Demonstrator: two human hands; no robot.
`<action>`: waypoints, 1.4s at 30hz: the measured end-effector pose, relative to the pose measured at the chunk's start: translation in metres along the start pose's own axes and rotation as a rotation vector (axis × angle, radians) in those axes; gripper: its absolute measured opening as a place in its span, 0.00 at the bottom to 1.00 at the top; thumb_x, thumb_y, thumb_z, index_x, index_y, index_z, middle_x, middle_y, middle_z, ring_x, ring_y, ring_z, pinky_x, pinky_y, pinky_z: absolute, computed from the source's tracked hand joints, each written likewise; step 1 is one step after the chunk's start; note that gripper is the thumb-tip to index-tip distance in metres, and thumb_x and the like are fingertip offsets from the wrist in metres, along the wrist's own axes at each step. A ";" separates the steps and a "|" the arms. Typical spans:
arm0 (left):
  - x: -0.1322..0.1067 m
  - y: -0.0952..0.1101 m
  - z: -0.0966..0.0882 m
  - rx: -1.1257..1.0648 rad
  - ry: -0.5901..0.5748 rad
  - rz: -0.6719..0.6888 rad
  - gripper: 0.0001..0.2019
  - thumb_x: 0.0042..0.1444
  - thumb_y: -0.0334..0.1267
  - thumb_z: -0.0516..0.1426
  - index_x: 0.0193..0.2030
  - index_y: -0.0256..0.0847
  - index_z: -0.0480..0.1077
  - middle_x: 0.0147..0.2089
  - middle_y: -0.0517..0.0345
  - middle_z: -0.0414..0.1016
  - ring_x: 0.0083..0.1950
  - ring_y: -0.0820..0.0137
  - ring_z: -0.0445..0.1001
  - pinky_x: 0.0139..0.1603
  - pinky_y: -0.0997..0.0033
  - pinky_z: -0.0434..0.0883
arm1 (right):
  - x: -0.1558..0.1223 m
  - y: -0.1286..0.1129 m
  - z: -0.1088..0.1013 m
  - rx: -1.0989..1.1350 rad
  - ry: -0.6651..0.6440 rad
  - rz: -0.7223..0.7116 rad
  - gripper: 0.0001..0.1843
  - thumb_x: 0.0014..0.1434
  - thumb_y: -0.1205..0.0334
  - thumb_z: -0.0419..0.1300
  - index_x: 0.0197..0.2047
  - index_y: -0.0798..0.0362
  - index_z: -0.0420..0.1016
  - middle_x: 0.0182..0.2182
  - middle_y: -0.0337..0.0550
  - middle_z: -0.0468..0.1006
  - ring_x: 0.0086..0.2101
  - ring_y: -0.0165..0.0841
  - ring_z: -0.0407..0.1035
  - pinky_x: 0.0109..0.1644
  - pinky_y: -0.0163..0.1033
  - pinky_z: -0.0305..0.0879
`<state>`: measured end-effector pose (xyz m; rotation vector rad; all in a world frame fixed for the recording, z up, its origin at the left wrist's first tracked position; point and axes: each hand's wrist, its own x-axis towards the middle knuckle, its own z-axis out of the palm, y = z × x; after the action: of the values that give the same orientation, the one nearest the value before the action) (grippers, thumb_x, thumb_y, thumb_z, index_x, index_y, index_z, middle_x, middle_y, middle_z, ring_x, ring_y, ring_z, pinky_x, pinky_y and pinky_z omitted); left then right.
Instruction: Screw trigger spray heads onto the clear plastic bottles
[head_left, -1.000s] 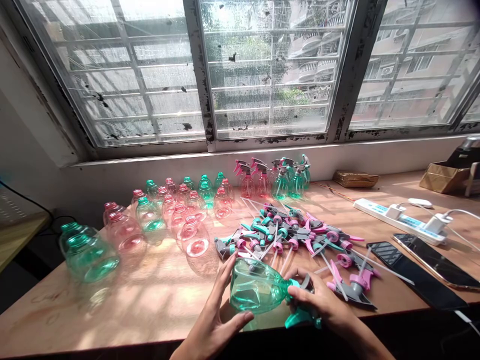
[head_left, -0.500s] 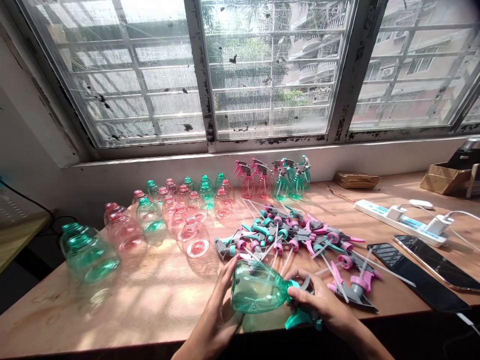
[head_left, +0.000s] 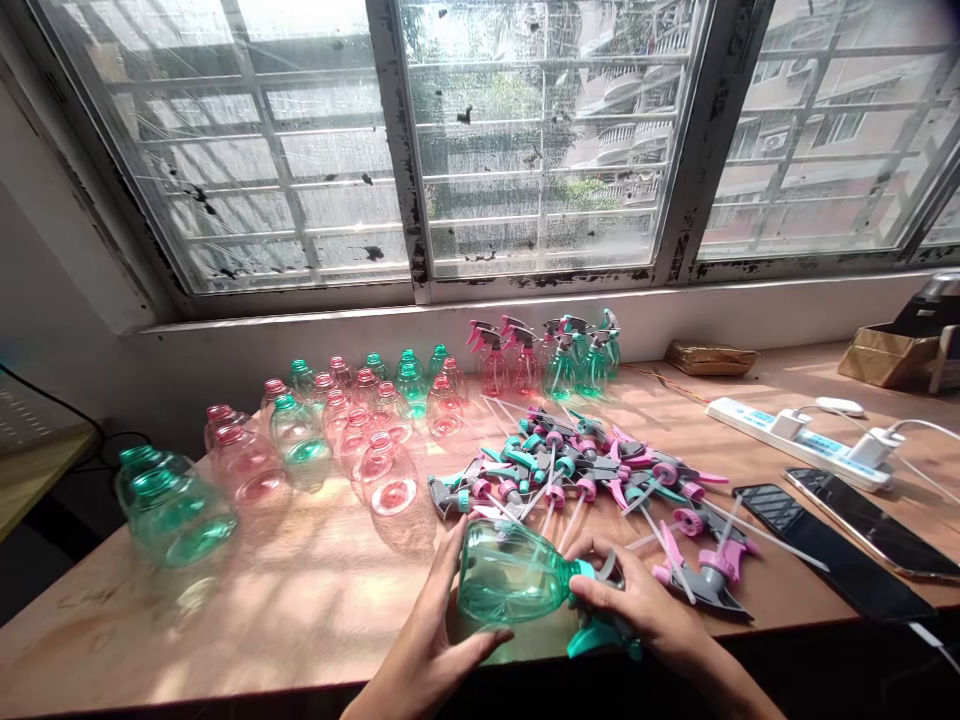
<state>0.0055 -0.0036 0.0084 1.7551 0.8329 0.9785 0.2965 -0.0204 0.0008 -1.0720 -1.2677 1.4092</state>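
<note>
A see-through green bottle (head_left: 514,575) lies on its side in the air over the table's front edge, its neck to the right. Round its broad base curves my left hand (head_left: 442,610), fingers along the far side and thumb stretched out below. My right hand (head_left: 622,590) pinches the turquoise collar of a grey and turquoise spray head (head_left: 600,635) at the bottle's neck. The trigger part hangs down under that hand. Just beyond, loose pink, turquoise and grey spray heads (head_left: 592,465) with thin white tubes lie in a pile.
On the left of the table (head_left: 300,610) stand several open green and pink bottles (head_left: 386,475). Spray bottles with heads fitted (head_left: 525,365) line the wall below the window. To the right lie two phones (head_left: 832,550), a power strip (head_left: 795,440) with cables and a brown packet (head_left: 711,358).
My left thumb has come away from the bottle's side and now extends below it. The bottle and my right hand have barely shifted.
</note>
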 end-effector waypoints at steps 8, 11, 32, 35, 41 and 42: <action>-0.001 0.005 0.000 0.033 0.022 -0.002 0.47 0.64 0.40 0.70 0.82 0.59 0.48 0.85 0.56 0.45 0.85 0.47 0.41 0.83 0.43 0.42 | -0.001 -0.001 -0.001 -0.004 -0.003 0.003 0.30 0.52 0.36 0.76 0.44 0.49 0.72 0.32 0.36 0.76 0.34 0.39 0.73 0.38 0.40 0.64; 0.000 0.004 0.003 -0.008 0.037 -0.011 0.46 0.64 0.45 0.69 0.82 0.60 0.50 0.84 0.54 0.50 0.84 0.44 0.47 0.83 0.42 0.47 | -0.006 -0.001 0.003 0.048 -0.050 0.012 0.31 0.50 0.36 0.76 0.42 0.48 0.70 0.31 0.34 0.73 0.30 0.35 0.66 0.35 0.37 0.59; -0.002 0.005 0.000 0.018 0.025 -0.013 0.48 0.63 0.49 0.70 0.82 0.61 0.48 0.85 0.57 0.46 0.85 0.43 0.40 0.83 0.40 0.40 | -0.008 -0.002 -0.002 -0.057 -0.024 0.066 0.30 0.52 0.37 0.77 0.42 0.52 0.75 0.30 0.41 0.82 0.31 0.37 0.74 0.37 0.38 0.64; -0.001 0.007 0.001 -0.016 0.013 -0.020 0.44 0.65 0.51 0.67 0.82 0.61 0.50 0.85 0.56 0.48 0.83 0.43 0.48 0.82 0.41 0.48 | -0.009 -0.003 -0.003 -0.065 -0.027 0.070 0.29 0.52 0.37 0.76 0.41 0.51 0.75 0.30 0.41 0.83 0.31 0.38 0.75 0.36 0.38 0.65; 0.000 -0.002 0.005 -0.107 0.023 -0.030 0.40 0.68 0.54 0.64 0.81 0.61 0.52 0.86 0.55 0.46 0.84 0.43 0.46 0.78 0.47 0.61 | -0.009 -0.006 -0.002 0.047 -0.043 0.061 0.29 0.52 0.37 0.77 0.40 0.51 0.75 0.27 0.38 0.80 0.29 0.36 0.75 0.32 0.36 0.63; 0.000 -0.003 0.005 -0.101 0.019 -0.015 0.39 0.69 0.55 0.63 0.81 0.61 0.52 0.85 0.55 0.46 0.84 0.44 0.45 0.79 0.47 0.60 | -0.009 -0.006 -0.002 0.067 -0.051 0.057 0.28 0.52 0.38 0.77 0.41 0.51 0.75 0.27 0.37 0.79 0.29 0.35 0.75 0.32 0.35 0.63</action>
<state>0.0100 -0.0047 0.0040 1.6533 0.7938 1.0116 0.3006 -0.0287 0.0067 -1.0394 -1.2258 1.5202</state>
